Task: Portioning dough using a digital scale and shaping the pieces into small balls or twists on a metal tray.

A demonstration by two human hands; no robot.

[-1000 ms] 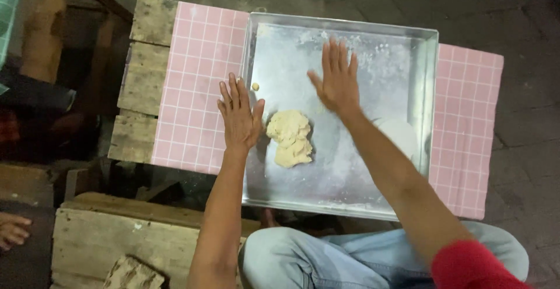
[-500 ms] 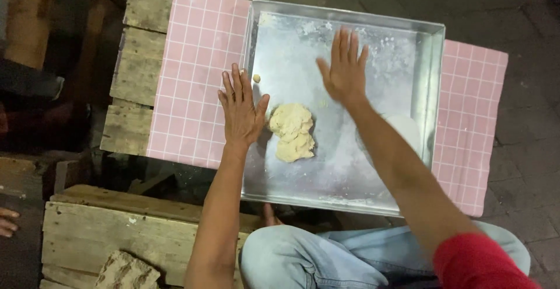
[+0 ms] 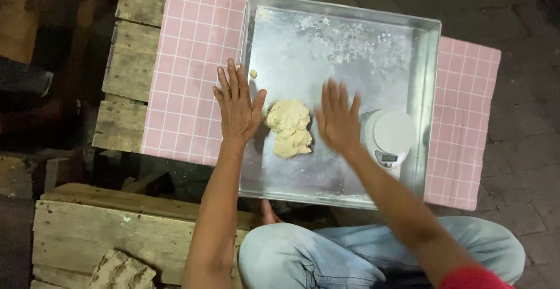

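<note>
Item: pale lump of dough [image 3: 289, 127], mid-floor of the floured square metal tray [image 3: 344, 44]. Left hand [image 3: 238, 107] and right hand [image 3: 337, 119] flank it, fingers spread, gripping nothing. Step judged: gathering; next calls for closing inward.

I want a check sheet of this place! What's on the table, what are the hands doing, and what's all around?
Surface: pink checked cloth over a wooden plank table, with a big metal tray on top, dusted with flour.
Job's things: dough lump lying in the tray; small dough bit apart from it.
Clutter: white kitchen scale in the tray's corner.
Hands: left hand flat, fingers spread, on the tray's edge beside the dough; right hand open, just right of the dough. Neither holds anything.
Cables: nothing seen.
Surroundings: wooden bench, dark paved floor.
</note>
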